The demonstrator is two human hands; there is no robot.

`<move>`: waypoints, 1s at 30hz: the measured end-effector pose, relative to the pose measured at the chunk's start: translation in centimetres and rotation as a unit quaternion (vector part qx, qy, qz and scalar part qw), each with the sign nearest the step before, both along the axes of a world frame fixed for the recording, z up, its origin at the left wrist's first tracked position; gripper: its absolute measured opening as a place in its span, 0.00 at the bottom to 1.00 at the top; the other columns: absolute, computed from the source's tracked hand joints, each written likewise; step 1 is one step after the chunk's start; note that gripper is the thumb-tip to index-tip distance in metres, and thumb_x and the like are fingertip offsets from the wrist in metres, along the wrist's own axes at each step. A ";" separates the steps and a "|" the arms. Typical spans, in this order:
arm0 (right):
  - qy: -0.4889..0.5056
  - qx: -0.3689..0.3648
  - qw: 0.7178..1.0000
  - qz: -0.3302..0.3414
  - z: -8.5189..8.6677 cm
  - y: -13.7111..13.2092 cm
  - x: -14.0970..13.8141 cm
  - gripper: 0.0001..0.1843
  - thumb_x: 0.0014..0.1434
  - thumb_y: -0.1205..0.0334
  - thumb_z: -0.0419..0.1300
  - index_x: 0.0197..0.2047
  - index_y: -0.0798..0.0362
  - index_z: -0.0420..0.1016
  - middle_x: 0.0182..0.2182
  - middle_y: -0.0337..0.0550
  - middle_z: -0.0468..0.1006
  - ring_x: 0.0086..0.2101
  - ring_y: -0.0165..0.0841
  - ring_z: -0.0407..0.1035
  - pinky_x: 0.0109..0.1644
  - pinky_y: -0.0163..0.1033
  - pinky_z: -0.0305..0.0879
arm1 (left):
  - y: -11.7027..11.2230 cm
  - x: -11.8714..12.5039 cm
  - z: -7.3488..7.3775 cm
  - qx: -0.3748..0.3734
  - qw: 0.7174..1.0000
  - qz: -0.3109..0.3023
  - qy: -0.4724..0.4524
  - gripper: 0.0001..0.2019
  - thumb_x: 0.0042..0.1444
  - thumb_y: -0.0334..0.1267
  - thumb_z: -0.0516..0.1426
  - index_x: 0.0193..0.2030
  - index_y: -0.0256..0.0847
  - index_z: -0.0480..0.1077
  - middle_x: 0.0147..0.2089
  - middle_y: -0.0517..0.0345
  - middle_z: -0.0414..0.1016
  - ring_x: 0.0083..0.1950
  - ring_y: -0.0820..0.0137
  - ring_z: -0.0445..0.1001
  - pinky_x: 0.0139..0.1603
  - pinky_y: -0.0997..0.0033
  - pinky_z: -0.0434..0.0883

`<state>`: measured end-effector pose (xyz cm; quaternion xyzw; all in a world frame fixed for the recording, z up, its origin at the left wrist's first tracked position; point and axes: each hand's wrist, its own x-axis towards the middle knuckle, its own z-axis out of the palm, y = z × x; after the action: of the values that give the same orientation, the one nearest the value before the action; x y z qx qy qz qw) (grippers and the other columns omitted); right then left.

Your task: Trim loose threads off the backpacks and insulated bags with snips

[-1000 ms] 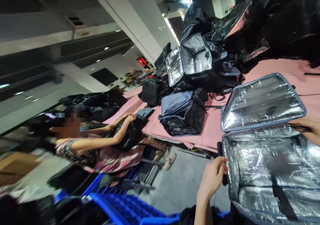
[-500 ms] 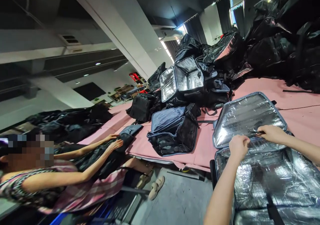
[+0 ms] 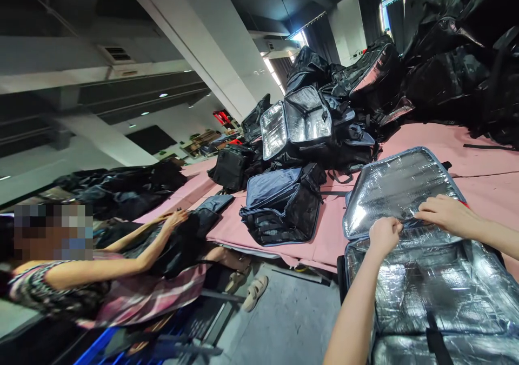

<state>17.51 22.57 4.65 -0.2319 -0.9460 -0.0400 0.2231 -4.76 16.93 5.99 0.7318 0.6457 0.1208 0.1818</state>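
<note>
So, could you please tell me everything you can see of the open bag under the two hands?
The bag, at the right, is wide open, its lid folded back over the pink-covered table. Lid and body are lined in shiny, crinkled, foil-like silver, and blue-grey trim edges the lid. A black strap lies inside. The left hand and right hand touch it where lid meets body; what they grip is unclear. The near end is out of frame.

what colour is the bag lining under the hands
Shiny silver; the lining shows best in the head view.
</note>
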 end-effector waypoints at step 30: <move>0.036 -0.133 0.987 0.077 0.5 2.7 0.5 0.15 0.67 0.56 0.49 0.44 0.52 0.74 0.36 0.46 0.74 0.37 0.35 0.66 0.42 0.39 0.59 | -1.5 0.0 -2.9 0.203 0.978 -0.007 -0.053 0.09 0.61 0.32 0.52 0.41 0.44 0.73 0.40 0.56 0.76 0.43 0.68 0.71 0.42 0.68 0.65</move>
<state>18.04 25.30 5.11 -0.1871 -0.9493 0.1120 0.2265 -4.73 15.39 3.05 0.7504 0.5923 0.2864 0.0642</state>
